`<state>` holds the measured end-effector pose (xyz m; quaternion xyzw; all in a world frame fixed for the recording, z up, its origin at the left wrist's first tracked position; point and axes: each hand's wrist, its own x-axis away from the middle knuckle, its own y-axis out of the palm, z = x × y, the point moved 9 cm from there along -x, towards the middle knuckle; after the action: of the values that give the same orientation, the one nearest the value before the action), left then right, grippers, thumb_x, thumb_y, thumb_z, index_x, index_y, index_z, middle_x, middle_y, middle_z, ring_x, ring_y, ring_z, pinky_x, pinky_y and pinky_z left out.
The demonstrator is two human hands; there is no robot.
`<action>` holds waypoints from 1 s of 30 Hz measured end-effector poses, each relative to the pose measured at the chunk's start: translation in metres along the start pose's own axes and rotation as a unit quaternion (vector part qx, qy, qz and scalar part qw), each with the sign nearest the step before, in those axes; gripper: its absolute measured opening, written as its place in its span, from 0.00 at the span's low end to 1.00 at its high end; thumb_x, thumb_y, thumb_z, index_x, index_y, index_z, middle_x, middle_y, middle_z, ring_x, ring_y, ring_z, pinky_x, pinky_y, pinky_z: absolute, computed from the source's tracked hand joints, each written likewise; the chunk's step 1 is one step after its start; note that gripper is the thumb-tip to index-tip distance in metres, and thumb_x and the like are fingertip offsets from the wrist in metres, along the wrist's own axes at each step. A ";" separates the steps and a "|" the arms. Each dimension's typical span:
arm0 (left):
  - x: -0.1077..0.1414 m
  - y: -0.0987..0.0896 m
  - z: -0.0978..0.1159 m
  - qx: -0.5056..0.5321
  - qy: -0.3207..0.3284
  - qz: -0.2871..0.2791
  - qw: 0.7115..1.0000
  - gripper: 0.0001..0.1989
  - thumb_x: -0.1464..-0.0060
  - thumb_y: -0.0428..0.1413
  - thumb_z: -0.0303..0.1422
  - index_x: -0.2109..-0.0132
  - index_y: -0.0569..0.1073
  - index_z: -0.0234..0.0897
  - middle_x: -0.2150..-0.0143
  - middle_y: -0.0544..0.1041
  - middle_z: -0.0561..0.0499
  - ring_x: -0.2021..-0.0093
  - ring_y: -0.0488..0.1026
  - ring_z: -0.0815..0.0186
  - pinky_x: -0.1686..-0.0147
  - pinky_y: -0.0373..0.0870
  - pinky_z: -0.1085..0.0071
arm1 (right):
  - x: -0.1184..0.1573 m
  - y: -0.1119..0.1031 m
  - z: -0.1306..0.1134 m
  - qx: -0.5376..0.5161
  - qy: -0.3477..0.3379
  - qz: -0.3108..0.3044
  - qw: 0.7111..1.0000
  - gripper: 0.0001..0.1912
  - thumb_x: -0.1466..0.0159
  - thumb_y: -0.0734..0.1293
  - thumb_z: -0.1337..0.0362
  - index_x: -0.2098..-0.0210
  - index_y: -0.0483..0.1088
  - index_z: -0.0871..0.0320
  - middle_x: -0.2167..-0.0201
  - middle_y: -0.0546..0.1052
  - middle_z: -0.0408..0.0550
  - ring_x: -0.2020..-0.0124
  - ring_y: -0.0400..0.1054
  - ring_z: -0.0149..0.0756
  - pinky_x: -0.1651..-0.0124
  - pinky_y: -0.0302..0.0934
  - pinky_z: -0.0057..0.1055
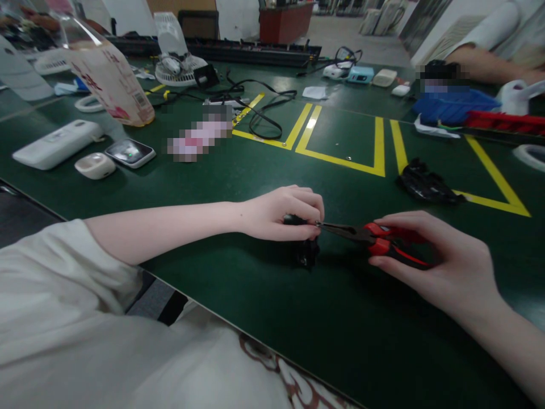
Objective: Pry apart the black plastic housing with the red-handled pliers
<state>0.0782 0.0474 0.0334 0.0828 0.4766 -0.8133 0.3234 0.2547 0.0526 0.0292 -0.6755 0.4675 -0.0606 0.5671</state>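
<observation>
One small dark piece (293,219) sits pinched in our left hand (281,213) over the green table (238,278); our right hand (455,264) grips pliers (377,245), whose tips, slipping, could nip our left thumb (303,232).

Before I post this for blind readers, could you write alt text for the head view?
A person's right hand holds red-and-black pliers up to the left hand, which pinches a small dark piece over a green table. Farther back are a bottle and a white fan.

Workshop: green bench (204,179), yellow tape markings (340,162), red-handled pliers (378,246).
</observation>
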 end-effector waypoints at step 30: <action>0.001 0.008 0.002 -0.031 0.011 -0.034 0.999 0.12 0.33 0.50 0.35 0.62 0.76 0.36 0.59 0.78 0.45 0.58 0.72 0.64 0.54 0.64 0.68 | 0.000 0.011 -0.014 0.060 -0.045 -0.041 0.996 0.18 0.38 0.68 0.53 0.51 0.66 0.49 0.58 0.74 0.53 0.60 0.71 0.48 0.61 0.69 0.47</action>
<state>0.0824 0.0429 0.0287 0.0657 0.5078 -0.8076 0.2927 0.2401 0.0434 0.0255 -0.6606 0.4090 -0.0814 0.6243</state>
